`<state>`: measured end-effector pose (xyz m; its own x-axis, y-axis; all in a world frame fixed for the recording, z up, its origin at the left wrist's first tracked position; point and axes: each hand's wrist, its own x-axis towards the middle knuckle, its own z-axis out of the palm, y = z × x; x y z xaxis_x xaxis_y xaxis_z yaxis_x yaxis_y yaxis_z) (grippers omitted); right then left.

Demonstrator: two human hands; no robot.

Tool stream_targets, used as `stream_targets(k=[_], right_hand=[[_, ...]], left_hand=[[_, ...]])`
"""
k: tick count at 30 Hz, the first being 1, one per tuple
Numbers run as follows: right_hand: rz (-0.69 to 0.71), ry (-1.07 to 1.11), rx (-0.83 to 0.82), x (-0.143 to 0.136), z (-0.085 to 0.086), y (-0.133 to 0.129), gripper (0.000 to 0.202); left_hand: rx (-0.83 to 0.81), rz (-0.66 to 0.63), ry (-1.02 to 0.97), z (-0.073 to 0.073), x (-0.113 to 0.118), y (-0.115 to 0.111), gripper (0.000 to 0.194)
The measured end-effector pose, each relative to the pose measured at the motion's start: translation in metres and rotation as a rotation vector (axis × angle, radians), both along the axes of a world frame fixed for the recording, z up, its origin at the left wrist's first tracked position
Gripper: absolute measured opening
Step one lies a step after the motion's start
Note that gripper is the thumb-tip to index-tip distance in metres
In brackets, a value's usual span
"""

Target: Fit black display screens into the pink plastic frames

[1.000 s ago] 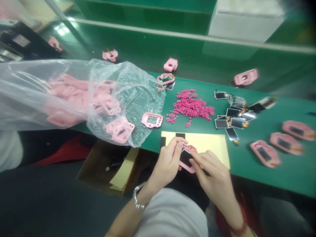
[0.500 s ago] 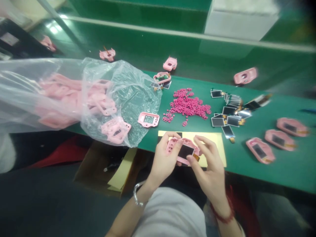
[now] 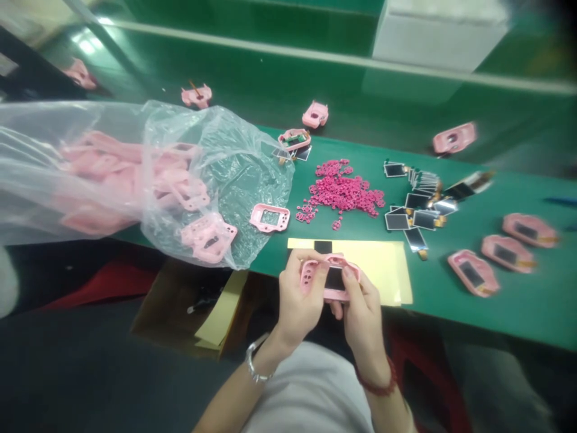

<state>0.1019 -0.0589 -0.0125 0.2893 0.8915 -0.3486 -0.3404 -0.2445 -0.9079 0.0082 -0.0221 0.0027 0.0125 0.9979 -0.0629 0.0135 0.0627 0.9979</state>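
Held shell: a pink shell (image 3: pixel 337 294), between the person's two hands, raised over the near edge of the table (image 3: pixel 532 307); round holes show at its left end.
Screen in it: a dark screen (image 3: pixel 334 278), lying within the shell, with a thumb at either side.
Left hand: the left hand (image 3: pixel 299 304) grips the shell's left part, thumb on top by the screen's left edge, fingers curled about the far rim and beneath.
Right hand: the right hand (image 3: pixel 364 310) grips the right part, thumb pressed near the screen's upper right corner; some fingertips show under the shell.
Wrists: a silver bracelet (image 3: pixel 255 362) on the left, a red bracelet (image 3: pixel 381 385) on the right.
Under the work: a yellow sheet (image 3: pixel 387 273), flat on the table, partly covered by the hands.
Beyond the sheet: a heap of magenta pieces (image 3: pixel 347 191), with loose screens (image 3: pixel 397 221) to its right, some overlapping.
Far right: three pink shells with screens (image 3: pixel 473 270), set down near one another.
Left: an empty pink frame (image 3: pixel 256 218) at the mouth of a clear plastic bag (image 3: pixel 252 162), which holds many more pink parts (image 3: pixel 108 171).
Behind: a shell with a green board (image 3: pixel 295 141), near the bag's edge.
Back: a white box (image 3: pixel 439 39).
Below, left: a cardboard box (image 3: pixel 155 316).
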Motion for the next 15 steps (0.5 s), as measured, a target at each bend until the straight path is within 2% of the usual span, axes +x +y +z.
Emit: stream_targets(k=[3,7,11,15], right_hand=[[0.003,0.005,0.011,-0.001,-0.001,-0.004,0.046],[0.004,-0.017,0.015,0.000,-0.001,-0.008,0.045],[0.005,-0.030,0.009,-0.001,0.001,-0.006,0.041],[-0.070,-0.170,0.026,-0.002,0.007,0.003,0.032]], left_hand=[[0.055,0.050,0.003,-0.006,-0.001,-0.004,0.013],[0.021,0.061,-0.019,-0.008,0.000,-0.008,0.019],[-0.001,-0.004,-0.028,-0.005,-0.002,-0.010,0.014],[0.033,-0.093,-0.072,-0.004,-0.005,-0.010,0.010]])
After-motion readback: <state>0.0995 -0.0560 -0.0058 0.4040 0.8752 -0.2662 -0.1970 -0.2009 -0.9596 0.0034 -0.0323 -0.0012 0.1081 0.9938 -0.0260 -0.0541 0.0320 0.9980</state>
